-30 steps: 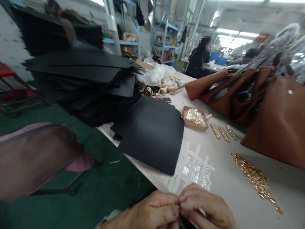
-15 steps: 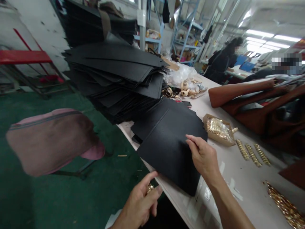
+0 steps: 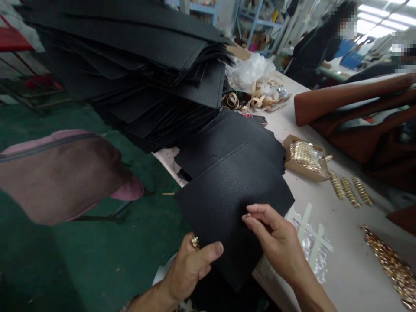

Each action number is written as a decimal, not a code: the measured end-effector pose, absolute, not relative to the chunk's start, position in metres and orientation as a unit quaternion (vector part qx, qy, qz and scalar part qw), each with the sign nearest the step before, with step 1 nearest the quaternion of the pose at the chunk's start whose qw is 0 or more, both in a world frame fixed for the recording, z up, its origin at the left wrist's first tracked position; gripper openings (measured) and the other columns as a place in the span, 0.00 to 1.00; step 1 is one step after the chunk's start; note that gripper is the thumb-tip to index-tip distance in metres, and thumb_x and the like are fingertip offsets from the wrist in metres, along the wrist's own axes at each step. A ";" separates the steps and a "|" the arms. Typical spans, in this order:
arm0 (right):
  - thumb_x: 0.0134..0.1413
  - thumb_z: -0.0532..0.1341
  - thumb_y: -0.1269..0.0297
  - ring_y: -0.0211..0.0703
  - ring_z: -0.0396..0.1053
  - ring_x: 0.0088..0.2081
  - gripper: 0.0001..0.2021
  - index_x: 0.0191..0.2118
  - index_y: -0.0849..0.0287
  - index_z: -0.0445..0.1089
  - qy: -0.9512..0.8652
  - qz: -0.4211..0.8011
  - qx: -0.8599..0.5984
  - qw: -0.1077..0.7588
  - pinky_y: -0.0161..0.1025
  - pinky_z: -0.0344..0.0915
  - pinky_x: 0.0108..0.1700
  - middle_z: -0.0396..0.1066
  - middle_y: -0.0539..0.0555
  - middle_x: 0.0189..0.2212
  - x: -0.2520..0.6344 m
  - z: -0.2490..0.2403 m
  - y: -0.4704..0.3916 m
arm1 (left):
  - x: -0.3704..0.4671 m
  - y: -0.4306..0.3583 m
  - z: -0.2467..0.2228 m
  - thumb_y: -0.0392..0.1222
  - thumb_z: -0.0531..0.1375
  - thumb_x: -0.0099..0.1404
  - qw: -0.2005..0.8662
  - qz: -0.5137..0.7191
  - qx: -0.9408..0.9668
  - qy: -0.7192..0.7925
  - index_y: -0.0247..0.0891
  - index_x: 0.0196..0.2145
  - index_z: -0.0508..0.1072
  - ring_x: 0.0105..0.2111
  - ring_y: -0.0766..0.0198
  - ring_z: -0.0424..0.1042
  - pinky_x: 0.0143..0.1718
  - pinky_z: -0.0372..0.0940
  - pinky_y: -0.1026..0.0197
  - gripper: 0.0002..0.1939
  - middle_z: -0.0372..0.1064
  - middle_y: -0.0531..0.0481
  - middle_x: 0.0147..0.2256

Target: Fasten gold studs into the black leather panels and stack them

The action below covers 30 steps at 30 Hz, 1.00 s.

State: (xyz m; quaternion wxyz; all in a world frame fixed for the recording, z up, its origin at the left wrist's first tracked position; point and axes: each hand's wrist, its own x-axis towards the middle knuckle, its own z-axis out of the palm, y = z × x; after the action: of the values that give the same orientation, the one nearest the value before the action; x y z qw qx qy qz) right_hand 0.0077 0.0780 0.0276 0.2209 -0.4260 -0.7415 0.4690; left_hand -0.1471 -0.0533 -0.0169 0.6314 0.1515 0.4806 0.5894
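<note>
My left hand (image 3: 191,271) is closed on the near left edge of a black leather panel (image 3: 224,195), thumb on top and fingers underneath. A small gold-coloured item (image 3: 195,242) shows at its index finger; whether it is a ring I cannot tell. Over the panel, my right hand (image 3: 276,238) holds thumb and index finger pinched together. A tiny shiny speck shows at those fingertips, too small to name. The panel's near corner hangs past the table edge, and its far part rests on more black panels (image 3: 260,125).
A tall stack of black panels (image 3: 146,69) rises at the back left. On the table (image 3: 344,242) are a cardboard box (image 3: 305,171) of gold chain, short chain strips (image 3: 351,193), a longer chain (image 3: 388,268) and brown bags (image 3: 344,104). A cloth-covered stool (image 3: 65,173) stands left. A person (image 3: 318,43) sits beyond.
My left hand has gone from beside the panel to gripping its edge. The panel has come nearer, over the table edge. My right hand's fingertips are still together above it.
</note>
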 end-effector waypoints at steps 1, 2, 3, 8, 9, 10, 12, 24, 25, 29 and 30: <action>0.60 0.62 0.56 0.43 0.75 0.35 0.11 0.43 0.57 0.73 -0.698 0.519 -0.442 0.218 0.39 0.71 0.40 0.78 0.53 0.34 0.006 0.026 0.075 | -0.148 -0.054 -0.019 0.57 0.68 0.55 0.638 0.583 0.156 0.478 0.36 0.28 0.70 0.16 0.78 0.39 0.15 0.39 0.69 0.21 0.45 0.63 0.18; 0.58 0.64 0.55 0.42 0.75 0.33 0.12 0.40 0.59 0.74 -0.658 0.562 -0.452 0.218 0.39 0.72 0.38 0.77 0.53 0.32 0.004 0.026 0.074 | -0.149 -0.053 -0.021 0.57 0.68 0.55 0.641 0.579 0.160 0.478 0.35 0.27 0.69 0.16 0.78 0.39 0.16 0.39 0.69 0.22 0.44 0.63 0.18; 0.55 0.66 0.54 0.42 0.74 0.31 0.13 0.37 0.60 0.75 -0.625 0.591 -0.460 0.219 0.38 0.72 0.35 0.77 0.53 0.29 0.002 0.025 0.074 | -0.150 -0.052 -0.022 0.58 0.68 0.56 0.640 0.579 0.162 0.479 0.35 0.27 0.69 0.16 0.78 0.40 0.16 0.40 0.70 0.22 0.44 0.63 0.18; 0.50 0.69 0.54 0.39 0.72 0.26 0.13 0.35 0.60 0.78 -0.586 0.606 -0.483 0.238 0.35 0.70 0.29 0.75 0.50 0.25 -0.012 0.029 0.075 | -0.154 -0.043 -0.021 0.60 0.65 0.58 0.634 0.565 0.178 0.497 0.37 0.30 0.70 0.14 0.76 0.43 0.15 0.45 0.70 0.22 0.47 0.63 0.16; 0.51 0.68 0.55 0.38 0.72 0.26 0.13 0.36 0.59 0.78 -0.594 0.598 -0.482 0.240 0.35 0.70 0.29 0.75 0.50 0.25 -0.015 0.030 0.075 | -0.154 -0.042 -0.021 0.61 0.65 0.58 0.628 0.564 0.178 0.506 0.37 0.29 0.69 0.13 0.76 0.44 0.14 0.45 0.70 0.23 0.46 0.64 0.15; 0.51 0.68 0.55 0.38 0.73 0.26 0.12 0.36 0.59 0.78 -0.602 0.591 -0.481 0.240 0.35 0.70 0.30 0.75 0.50 0.26 -0.017 0.031 0.075 | -0.154 -0.041 -0.021 0.62 0.64 0.58 0.622 0.564 0.175 0.514 0.38 0.28 0.67 0.13 0.76 0.44 0.14 0.45 0.70 0.23 0.46 0.64 0.14; 0.53 0.67 0.56 0.39 0.73 0.26 0.12 0.36 0.59 0.78 -0.618 0.580 -0.479 0.230 0.35 0.71 0.31 0.75 0.51 0.26 -0.020 0.032 0.074 | -0.153 -0.042 -0.023 0.63 0.64 0.58 0.615 0.566 0.172 0.521 0.38 0.26 0.65 0.12 0.76 0.44 0.13 0.44 0.69 0.25 0.45 0.64 0.13; 0.51 0.68 0.53 0.42 0.74 0.27 0.13 0.35 0.58 0.78 -0.671 0.551 -0.446 0.218 0.35 0.73 0.31 0.75 0.52 0.29 -0.006 0.007 0.076 | -0.192 -0.043 -0.018 0.47 0.59 0.68 0.291 0.596 0.268 0.699 0.42 0.68 0.48 0.21 0.72 0.51 0.22 0.53 0.69 0.37 0.46 0.61 0.24; 0.50 0.68 0.53 0.42 0.74 0.27 0.13 0.35 0.58 0.79 -0.671 0.553 -0.443 0.220 0.35 0.73 0.30 0.75 0.53 0.29 -0.006 0.006 0.076 | -0.195 -0.043 -0.017 0.45 0.58 0.69 0.268 0.579 0.295 0.712 0.43 0.69 0.46 0.20 0.72 0.51 0.22 0.53 0.69 0.36 0.46 0.61 0.24; 0.49 0.69 0.54 0.42 0.74 0.26 0.12 0.34 0.58 0.79 -0.664 0.556 -0.437 0.244 0.35 0.74 0.29 0.75 0.53 0.29 -0.006 0.005 0.076 | -0.197 -0.045 -0.016 0.38 0.57 0.69 0.143 0.512 0.411 0.741 0.45 0.69 0.45 0.23 0.69 0.65 0.31 0.66 0.67 0.36 0.63 0.59 0.25; 0.49 0.69 0.54 0.42 0.74 0.25 0.12 0.34 0.58 0.79 -0.664 0.554 -0.435 0.249 0.34 0.74 0.29 0.75 0.53 0.29 -0.006 0.005 0.075 | -0.196 -0.047 -0.016 0.35 0.57 0.69 0.108 0.502 0.450 0.731 0.45 0.69 0.46 0.29 0.66 0.71 0.38 0.69 0.64 0.36 0.71 0.55 0.31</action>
State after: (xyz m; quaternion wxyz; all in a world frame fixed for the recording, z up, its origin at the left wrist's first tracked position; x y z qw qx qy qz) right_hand -0.0063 0.0754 0.0055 0.2492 -0.4354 -0.6644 0.5540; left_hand -0.1959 -0.0471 -0.0165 0.1084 0.4496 0.7307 0.5022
